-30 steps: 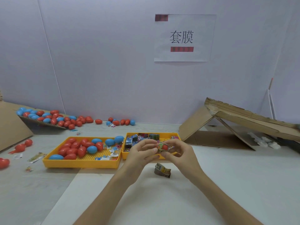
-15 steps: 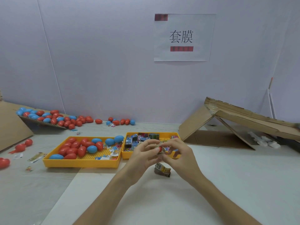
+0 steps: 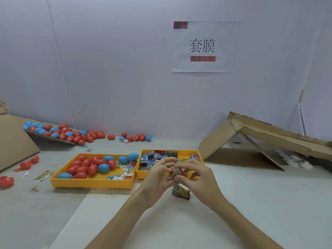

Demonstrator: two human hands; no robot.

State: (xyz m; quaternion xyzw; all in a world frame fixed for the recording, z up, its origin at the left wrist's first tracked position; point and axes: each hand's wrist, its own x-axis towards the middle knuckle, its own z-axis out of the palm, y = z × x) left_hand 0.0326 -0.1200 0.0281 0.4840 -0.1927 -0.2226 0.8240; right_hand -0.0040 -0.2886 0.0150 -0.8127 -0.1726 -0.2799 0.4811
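One egg [image 3: 177, 171] between left hand [image 3: 157, 179], right hand [image 3: 198, 178]

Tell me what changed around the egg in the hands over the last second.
The left hand and right hand brought the red egg slightly down, toward the person. The printed sleeve now bands the egg's middle, with red at both ends; before, red seemed to show at one end only. Both hands kept holding the egg. The crumpled sleeve on the table, the egg tray and the sleeve tray stayed put.

My left hand [image 3: 158, 179] and right hand [image 3: 198, 179] are bare, and my slender forearms [image 3: 125, 221] are bare to the frame's edge.
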